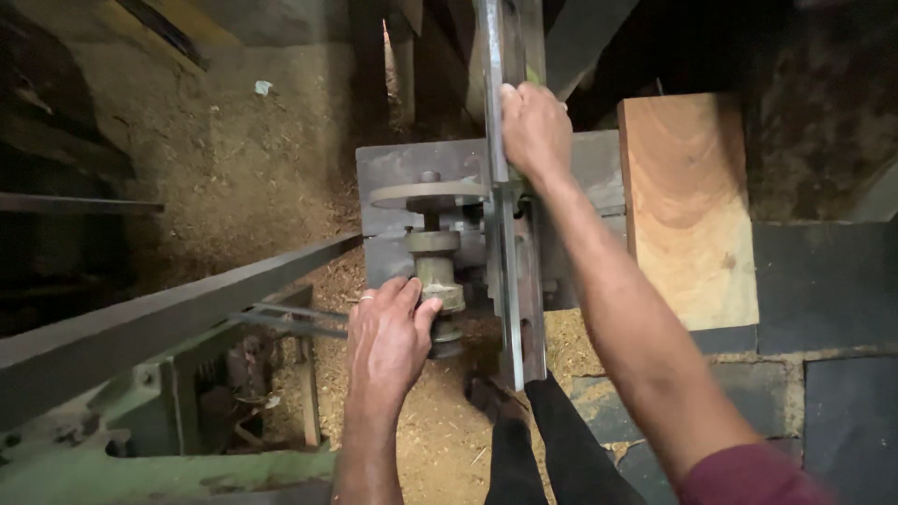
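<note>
My left hand (386, 335) grips the lower part of a brass-coloured vertical spindle (436, 271) that carries a flat round metal disc (427, 195) on top. A ring sits on one finger. My right hand (534, 131) is closed around a long upright band-saw blade and its metal guide bar (499, 243), high above the grey steel table (393, 168). The blade runs down past the spindle to the sawdust below.
A reddish wooden plank (687, 206) lies to the right on the table. Sawdust (243, 159) covers the floor. A dark steel rail (159, 318) slants across the left, above a green machine frame (140, 458). My dark trouser leg (552, 449) stands below.
</note>
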